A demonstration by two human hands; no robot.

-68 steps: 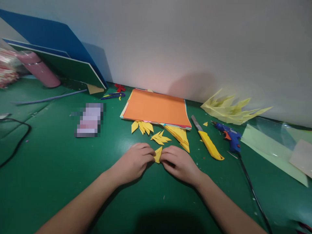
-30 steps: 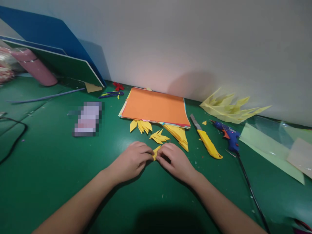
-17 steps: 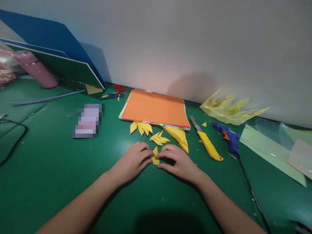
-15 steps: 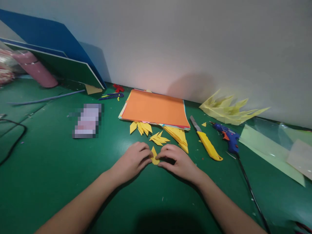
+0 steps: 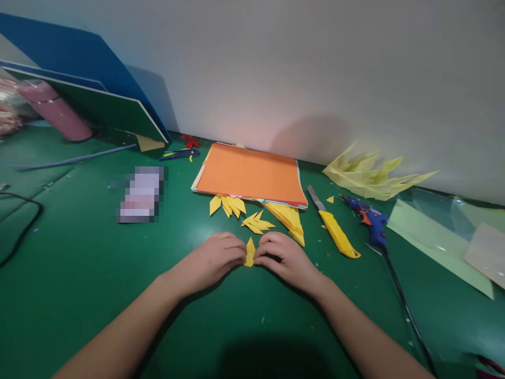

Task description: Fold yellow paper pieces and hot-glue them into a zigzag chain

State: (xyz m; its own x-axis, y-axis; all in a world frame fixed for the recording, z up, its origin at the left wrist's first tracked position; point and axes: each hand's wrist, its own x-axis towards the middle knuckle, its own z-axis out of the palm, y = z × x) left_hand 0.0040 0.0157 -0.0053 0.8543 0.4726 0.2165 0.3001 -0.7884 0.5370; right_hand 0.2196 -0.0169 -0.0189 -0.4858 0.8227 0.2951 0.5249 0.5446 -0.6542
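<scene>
A small pointed piece of yellow paper [image 5: 250, 255] stands between my two hands, just above the green table [image 5: 189, 326]. My left hand [image 5: 221, 258] pinches its left edge, with the fingers pressed together. From the other side my right hand [image 5: 286, 258] grips the right edge between thumb and fingers. The fingertips cover both edges of the paper. Just beyond lie a small bunch of folded yellow pieces [image 5: 258, 223], a fan of yellow diamond shapes [image 5: 228, 205] and a stack of yellow triangles [image 5: 290, 221].
Behind is a stack of coloured sheets, orange [image 5: 250, 171] on top. A yellow utility knife [image 5: 337, 231], blade out, and a blue glue gun [image 5: 373, 223] with its cord lie right. A blurred-out phone [image 5: 142, 195] lies left; a pink bottle [image 5: 57, 111] leans by boards.
The yellow paper now looks narrower, with its edges drawn in between my fingers. My right fingertips have closed in on its edge; both hands stay in nearly the same place.
</scene>
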